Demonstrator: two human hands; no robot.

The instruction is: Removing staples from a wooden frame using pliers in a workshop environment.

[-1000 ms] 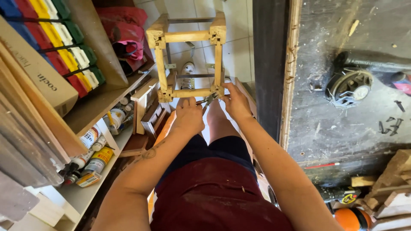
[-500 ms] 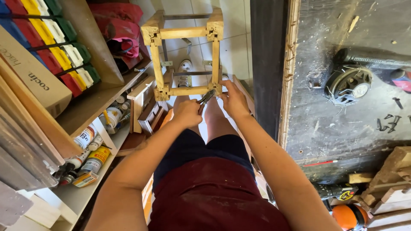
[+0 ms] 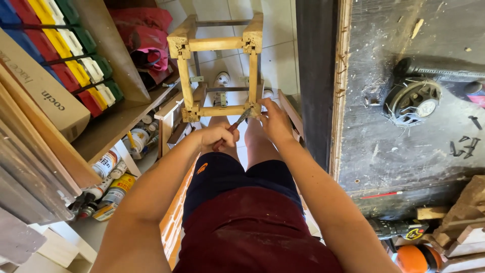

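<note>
Gripping hand: left hand [image 3: 216, 135] curled tight round the handle of a small tool [image 3: 238, 121], whose metal tip angles up to the near right corner joint of the wooden frame [image 3: 218, 71].
Steadying hand: right hand [image 3: 275, 121] pressed against that same corner, fingers [image 3: 266, 107] bent over the lower rail and partly closed on the wood; how firm the grip is, I cannot tell.
Frame: an open box of pale timber bars with thin metal rods, standing on the tiled floor [image 3: 278, 60] just past the person's knees, upright.
Left side: a shelf [image 3: 108, 132] carrying coloured plastic cases [image 3: 76, 55], with spray cans and tins [image 3: 113, 174] lower down.
Right side: a dark, dusty table [image 3: 404, 146] with a round power-tool part [image 3: 411, 103] lying on it, well apart from the hands.
Corner: an orange drill [image 3: 414, 257] down at the bottom right.
</note>
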